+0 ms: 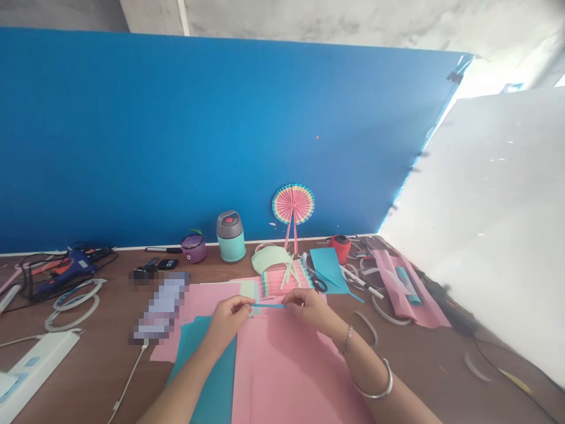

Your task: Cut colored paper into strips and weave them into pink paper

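A narrow blue paper strip (268, 305) is stretched level between my two hands, above a large pink paper sheet (286, 365). My left hand (232, 318) pinches its left end, and my right hand (308, 307) pinches the right end. Teal paper (207, 377) lies under my left forearm. Just beyond my fingers rests a pleated paper piece (276, 284), pink with coloured edges, with pale strips (290, 271) across it. Black-handled scissors (318, 284) lie close to my right hand.
A round pleated fan (293, 204) leans against the blue partition (176, 135). Nearby stand a teal jar (232, 246), a purple cup (193, 248) and a red container (339, 249). A glue gun (66, 270), phone (162, 306) and power strip (39, 368) are left; blue paper (329, 262) is right.
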Tool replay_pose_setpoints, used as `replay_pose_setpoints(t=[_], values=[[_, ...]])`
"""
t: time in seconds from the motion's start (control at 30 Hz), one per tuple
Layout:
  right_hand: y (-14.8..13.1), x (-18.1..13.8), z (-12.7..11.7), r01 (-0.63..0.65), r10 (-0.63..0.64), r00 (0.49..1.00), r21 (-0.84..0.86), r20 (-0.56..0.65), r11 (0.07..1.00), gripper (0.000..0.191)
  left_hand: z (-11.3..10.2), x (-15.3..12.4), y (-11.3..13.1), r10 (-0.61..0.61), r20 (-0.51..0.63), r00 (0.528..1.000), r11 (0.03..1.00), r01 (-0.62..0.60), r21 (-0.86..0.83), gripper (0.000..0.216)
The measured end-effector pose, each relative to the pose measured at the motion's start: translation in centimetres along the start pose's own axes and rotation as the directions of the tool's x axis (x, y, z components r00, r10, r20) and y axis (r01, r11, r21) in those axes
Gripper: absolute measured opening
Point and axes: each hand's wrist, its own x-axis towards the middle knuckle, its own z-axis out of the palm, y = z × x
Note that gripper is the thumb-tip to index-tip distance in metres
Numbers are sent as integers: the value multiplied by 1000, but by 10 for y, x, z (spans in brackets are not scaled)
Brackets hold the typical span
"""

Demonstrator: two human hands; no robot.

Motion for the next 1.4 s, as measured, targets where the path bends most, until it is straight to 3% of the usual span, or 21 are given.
replay_pose_setpoints(t=[0.33, 0.57, 1.03, 1.4], values=[[1, 1, -1, -27, 26, 999, -39, -32, 999, 22, 1, -1, -1, 61, -64, 996, 989, -52, 136, 13], [1, 0, -3, -37, 35, 999, -31, -40, 999, 17, -1, -2, 3, 82, -70, 994, 972, -64, 227, 16], [2, 2, -5, -48, 46, 998, -32, -41, 998, 19, -1, 1, -6, 129, -60, 990, 958, -109, 266, 20], [8, 1, -9, -99, 99, 995, -34, 17, 995, 21, -2, -1, 1, 157, -1, 988, 946, -150, 287, 11]])
